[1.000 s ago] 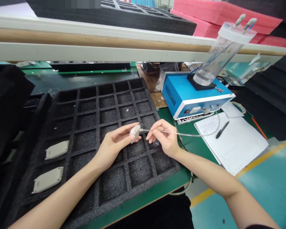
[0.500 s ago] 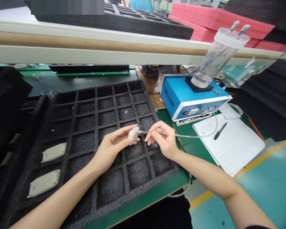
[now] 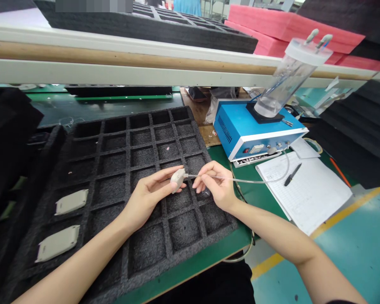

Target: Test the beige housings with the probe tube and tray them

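Green table stands under a pale shelf beam, with a blue-green floor at the right side. Just above the front half of a black foam tray, near the middle of the view, is a small beige part, lifted from the table. The left hand holds this part between the thumb and the fingers. At its right side, a pale fitting on the end of a clear tube meets the part; whether it is fully inserted, I cannot tell. The right hand is closed narrowly around the tube, a little behind the fitting.

From this hand the tube bends up to the front of a blue box, which carries a tilted-looking transparent cylinder. Two flat beige pieces, one farther and one nearer, lie in compartments of the tray's left column. To the right of the tray are papers with a black pen on them, and beside them an orange stick. On the shelf there are another black tray and pink foam blocks.
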Demonstrator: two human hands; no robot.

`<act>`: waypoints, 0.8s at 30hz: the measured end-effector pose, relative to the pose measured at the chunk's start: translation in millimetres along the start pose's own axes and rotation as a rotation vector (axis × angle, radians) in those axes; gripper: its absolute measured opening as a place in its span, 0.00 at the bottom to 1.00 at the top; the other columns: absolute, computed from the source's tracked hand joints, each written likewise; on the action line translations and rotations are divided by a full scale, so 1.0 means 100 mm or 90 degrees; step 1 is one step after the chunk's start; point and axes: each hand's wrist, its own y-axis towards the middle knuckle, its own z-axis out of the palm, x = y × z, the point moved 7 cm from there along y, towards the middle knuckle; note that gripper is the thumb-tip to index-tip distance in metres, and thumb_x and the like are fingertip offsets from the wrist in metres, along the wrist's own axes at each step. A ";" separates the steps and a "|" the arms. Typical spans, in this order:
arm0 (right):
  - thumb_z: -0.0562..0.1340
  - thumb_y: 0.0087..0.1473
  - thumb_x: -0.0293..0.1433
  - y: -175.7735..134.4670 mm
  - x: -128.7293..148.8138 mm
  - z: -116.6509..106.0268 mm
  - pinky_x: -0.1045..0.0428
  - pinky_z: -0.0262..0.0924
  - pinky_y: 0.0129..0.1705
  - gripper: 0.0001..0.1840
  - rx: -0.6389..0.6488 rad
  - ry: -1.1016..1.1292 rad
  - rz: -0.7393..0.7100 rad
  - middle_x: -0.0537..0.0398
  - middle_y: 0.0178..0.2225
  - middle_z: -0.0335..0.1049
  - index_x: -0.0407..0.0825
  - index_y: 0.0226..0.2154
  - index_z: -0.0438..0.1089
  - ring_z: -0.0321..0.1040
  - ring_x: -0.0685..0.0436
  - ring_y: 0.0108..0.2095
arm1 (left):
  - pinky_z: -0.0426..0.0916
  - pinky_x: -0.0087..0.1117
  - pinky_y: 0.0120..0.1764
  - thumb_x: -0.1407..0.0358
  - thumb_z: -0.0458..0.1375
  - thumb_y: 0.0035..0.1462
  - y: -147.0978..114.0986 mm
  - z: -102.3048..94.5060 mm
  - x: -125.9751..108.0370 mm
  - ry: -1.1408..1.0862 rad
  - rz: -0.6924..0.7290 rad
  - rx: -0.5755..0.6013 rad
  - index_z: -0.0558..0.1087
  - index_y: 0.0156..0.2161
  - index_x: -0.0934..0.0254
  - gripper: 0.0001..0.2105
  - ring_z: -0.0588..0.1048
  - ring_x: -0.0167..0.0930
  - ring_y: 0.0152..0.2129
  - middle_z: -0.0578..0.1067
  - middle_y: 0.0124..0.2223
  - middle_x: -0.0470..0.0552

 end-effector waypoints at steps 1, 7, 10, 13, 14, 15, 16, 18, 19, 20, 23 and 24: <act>0.61 0.55 0.34 0.00 0.00 0.00 0.56 0.63 0.23 0.07 -0.001 0.000 0.000 0.57 0.22 0.74 0.47 0.30 0.65 0.67 0.52 0.18 | 0.71 0.28 0.40 0.61 0.69 0.48 0.00 0.00 0.00 -0.001 0.001 -0.001 0.78 0.47 0.58 0.19 0.78 0.30 0.34 0.81 0.40 0.48; 0.61 0.54 0.36 0.00 -0.01 0.00 0.56 0.63 0.23 0.09 -0.006 -0.014 0.011 0.56 0.22 0.74 0.48 0.30 0.65 0.67 0.52 0.18 | 0.71 0.30 0.40 0.61 0.68 0.47 0.00 -0.01 0.00 0.000 0.003 -0.002 0.78 0.47 0.58 0.19 0.78 0.31 0.34 0.81 0.40 0.49; 0.61 0.54 0.35 0.00 -0.01 -0.01 0.56 0.63 0.23 0.08 -0.003 -0.014 0.010 0.57 0.22 0.74 0.48 0.30 0.65 0.67 0.52 0.18 | 0.71 0.29 0.40 0.61 0.69 0.47 0.00 -0.01 0.00 0.000 0.003 0.000 0.78 0.48 0.58 0.20 0.78 0.31 0.34 0.81 0.40 0.49; 0.61 0.55 0.34 0.00 0.00 -0.01 0.56 0.63 0.23 0.07 -0.001 -0.008 0.007 0.56 0.22 0.74 0.47 0.30 0.65 0.67 0.52 0.18 | 0.71 0.30 0.40 0.61 0.68 0.48 0.01 -0.02 0.01 0.004 0.005 0.001 0.78 0.48 0.58 0.20 0.78 0.31 0.34 0.81 0.41 0.50; 0.61 0.55 0.34 0.00 -0.01 -0.01 0.56 0.63 0.23 0.07 -0.002 -0.008 0.008 0.56 0.23 0.74 0.47 0.30 0.65 0.67 0.52 0.18 | 0.71 0.30 0.41 0.61 0.68 0.48 0.00 -0.02 0.01 0.007 0.006 0.001 0.78 0.48 0.58 0.20 0.78 0.32 0.34 0.81 0.41 0.50; 0.61 0.55 0.35 0.00 -0.01 -0.01 0.56 0.63 0.23 0.08 -0.003 -0.009 0.010 0.56 0.22 0.74 0.47 0.30 0.65 0.67 0.52 0.18 | 0.71 0.30 0.41 0.61 0.68 0.48 0.00 -0.02 0.01 0.010 0.007 0.002 0.78 0.48 0.58 0.20 0.78 0.32 0.34 0.81 0.41 0.50; 0.61 0.54 0.35 0.00 -0.01 -0.01 0.56 0.63 0.23 0.08 -0.004 -0.011 0.012 0.56 0.22 0.74 0.47 0.30 0.65 0.67 0.52 0.18 | 0.71 0.31 0.41 0.61 0.68 0.48 0.00 -0.02 0.01 0.013 0.007 0.002 0.78 0.49 0.59 0.20 0.78 0.33 0.35 0.81 0.41 0.50; 0.61 0.54 0.36 0.00 -0.02 -0.01 0.56 0.63 0.22 0.09 -0.006 -0.014 0.016 0.56 0.22 0.74 0.48 0.30 0.65 0.67 0.52 0.18 | 0.72 0.32 0.41 0.61 0.68 0.48 -0.01 -0.02 0.01 0.018 0.008 0.003 0.77 0.49 0.59 0.20 0.78 0.33 0.35 0.81 0.42 0.51; 0.61 0.54 0.36 0.00 -0.02 -0.01 0.56 0.63 0.22 0.09 -0.007 -0.015 0.017 0.56 0.22 0.74 0.48 0.30 0.65 0.67 0.52 0.18 | 0.72 0.32 0.41 0.60 0.68 0.48 -0.01 -0.02 0.01 0.019 0.007 0.002 0.77 0.49 0.59 0.21 0.78 0.33 0.35 0.81 0.41 0.51; 0.61 0.54 0.36 0.00 -0.01 -0.01 0.56 0.63 0.22 0.09 -0.008 -0.015 0.018 0.56 0.22 0.74 0.48 0.29 0.65 0.67 0.52 0.18 | 0.72 0.32 0.41 0.60 0.68 0.48 -0.01 -0.02 0.01 0.020 0.007 0.000 0.77 0.49 0.59 0.21 0.78 0.33 0.35 0.81 0.41 0.51; 0.62 0.53 0.37 0.00 -0.01 -0.01 0.56 0.63 0.22 0.09 -0.013 -0.016 0.021 0.56 0.22 0.74 0.48 0.29 0.65 0.67 0.52 0.18 | 0.71 0.31 0.40 0.60 0.68 0.48 -0.01 -0.02 0.01 0.016 0.009 0.000 0.78 0.49 0.59 0.21 0.78 0.33 0.34 0.81 0.41 0.51; 0.62 0.53 0.37 0.01 0.00 -0.01 0.56 0.63 0.22 0.10 -0.014 -0.017 0.022 0.56 0.21 0.74 0.48 0.29 0.65 0.67 0.52 0.18 | 0.71 0.31 0.41 0.60 0.68 0.48 -0.01 -0.02 0.01 0.014 0.009 0.002 0.78 0.48 0.59 0.20 0.78 0.33 0.34 0.81 0.41 0.51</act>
